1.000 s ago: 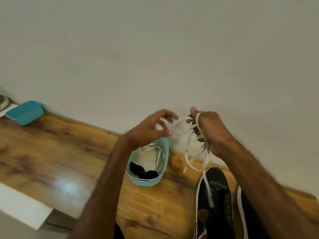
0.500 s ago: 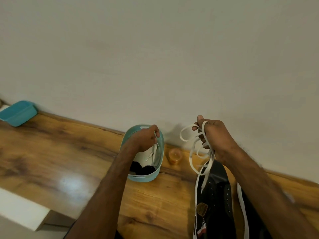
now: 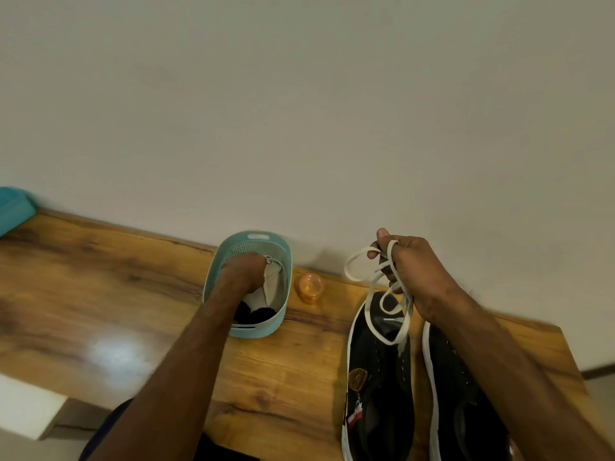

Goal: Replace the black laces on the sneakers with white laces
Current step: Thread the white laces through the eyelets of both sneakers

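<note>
Right hand [image 3: 412, 271]: clutched looped white lace [image 3: 362, 251] above black sneakers [image 3: 379, 377]. Left hand [image 3: 248, 272]: inside teal basket [image 3: 256, 331]; grip could not be told.

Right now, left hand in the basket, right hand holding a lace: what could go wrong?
1. The white lace hangs in loose loops from the right hand over the sneaker; it could tangle or snag.
2. The left hand reaches into the basket beside the small orange jar; pulling out could shove the basket into it.
</note>
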`<action>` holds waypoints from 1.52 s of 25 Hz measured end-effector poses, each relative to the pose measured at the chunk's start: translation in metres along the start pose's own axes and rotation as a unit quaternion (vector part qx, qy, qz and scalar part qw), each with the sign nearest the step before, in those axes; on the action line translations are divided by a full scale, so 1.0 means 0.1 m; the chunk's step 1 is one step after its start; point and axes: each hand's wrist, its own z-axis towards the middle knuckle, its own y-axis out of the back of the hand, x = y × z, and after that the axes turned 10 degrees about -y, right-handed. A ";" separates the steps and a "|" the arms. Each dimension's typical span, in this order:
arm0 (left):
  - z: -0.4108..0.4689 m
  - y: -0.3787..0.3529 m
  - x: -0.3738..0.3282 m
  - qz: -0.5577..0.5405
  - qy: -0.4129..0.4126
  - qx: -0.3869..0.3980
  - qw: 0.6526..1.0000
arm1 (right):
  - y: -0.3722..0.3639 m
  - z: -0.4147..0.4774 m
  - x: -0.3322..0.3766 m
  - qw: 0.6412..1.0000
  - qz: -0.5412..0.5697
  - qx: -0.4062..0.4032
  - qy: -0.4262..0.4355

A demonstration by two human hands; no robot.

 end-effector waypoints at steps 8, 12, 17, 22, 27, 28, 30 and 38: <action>-0.07 0.14 0.04 -0.021 -0.012 -0.145 0.989 | -0.09 0.01 -0.10 1.000 -0.012 0.014 0.001; -0.31 0.40 -0.10 -0.113 0.003 -0.277 0.954 | -0.11 0.01 -0.10 1.000 0.024 0.013 -0.008; -0.95 0.83 -0.78 -0.471 -0.118 -0.390 0.782 | -0.05 -0.22 0.04 0.981 0.184 0.040 -0.037; -1.75 0.69 -1.74 -0.642 -0.268 -0.029 0.717 | 0.14 -0.67 0.15 0.924 0.371 0.087 -0.040; -2.20 0.28 -1.74 -0.628 -0.201 -0.101 0.745 | 0.56 -1.20 -0.37 0.927 0.374 0.020 -0.030; -2.30 0.24 -1.72 -0.612 -0.179 -0.114 0.762 | 0.65 -1.33 -0.53 0.917 0.396 0.009 -0.039; -2.47 0.14 -1.72 -0.581 -0.167 -0.123 0.787 | 0.75 -1.54 -0.83 0.895 0.441 -0.010 -0.066; -2.73 -0.06 -1.92 -0.638 -0.125 -0.199 0.733 | 0.85 -1.96 -1.29 0.969 0.242 -0.042 -0.034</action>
